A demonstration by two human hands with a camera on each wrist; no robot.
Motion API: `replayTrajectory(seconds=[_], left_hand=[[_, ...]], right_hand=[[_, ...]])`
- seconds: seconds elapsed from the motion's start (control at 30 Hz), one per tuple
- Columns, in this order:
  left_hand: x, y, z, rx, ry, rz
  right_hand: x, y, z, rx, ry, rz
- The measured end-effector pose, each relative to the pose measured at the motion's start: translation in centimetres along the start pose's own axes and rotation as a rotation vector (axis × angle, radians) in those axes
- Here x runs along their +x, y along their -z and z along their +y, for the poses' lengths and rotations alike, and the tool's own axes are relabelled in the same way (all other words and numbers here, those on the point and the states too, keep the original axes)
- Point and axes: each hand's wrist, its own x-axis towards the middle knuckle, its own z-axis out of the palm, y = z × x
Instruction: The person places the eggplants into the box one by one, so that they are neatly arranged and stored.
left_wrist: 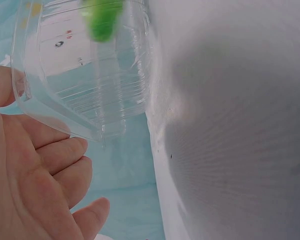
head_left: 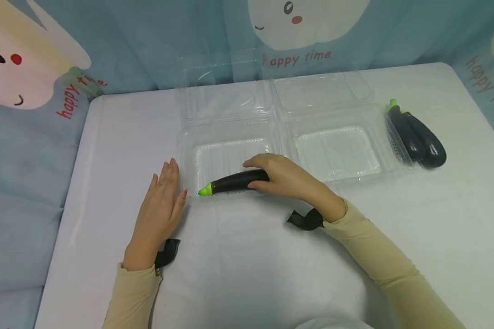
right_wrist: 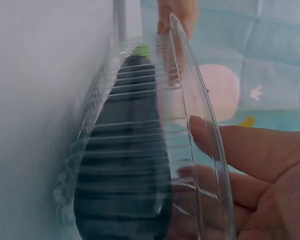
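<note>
Eggplant (head_left: 234, 182) in left clear tray (head_left: 230, 137), right hand (head_left: 286, 176) gripping it

Two bare hands, no rings or gloves: left hand (head_left: 161, 208) in the lower left of the head view, right hand (head_left: 286, 176) near the middle. Long, close-fitting beige sleeves (head_left: 380, 260) reaching down to both wrists, lightly creased along the forearms. Black straps (head_left: 306, 220) at each wrist, loose ends sticking out beside the cuffs. Short, plain fingernails.
</note>
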Motion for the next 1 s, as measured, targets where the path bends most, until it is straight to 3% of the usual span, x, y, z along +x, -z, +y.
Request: replayTrajectory(seconds=[0.3,0.47,1.0], left_hand=[[-0.3,0.1,-0.2,0.008,0.001,0.003],[-0.1,0.0,-0.3,0.001,-0.003,0.011],[-0.2,-0.1,-0.2,0.003,-0.01,0.017]], right_hand=[[-1.3,1.2,0.2,0.069,-0.006,0.143],[-2.2,1.9,0.9,0.054,0.002,0.229],[-5.7,4.0,3.0,-0.007,-0.019,0.378]])
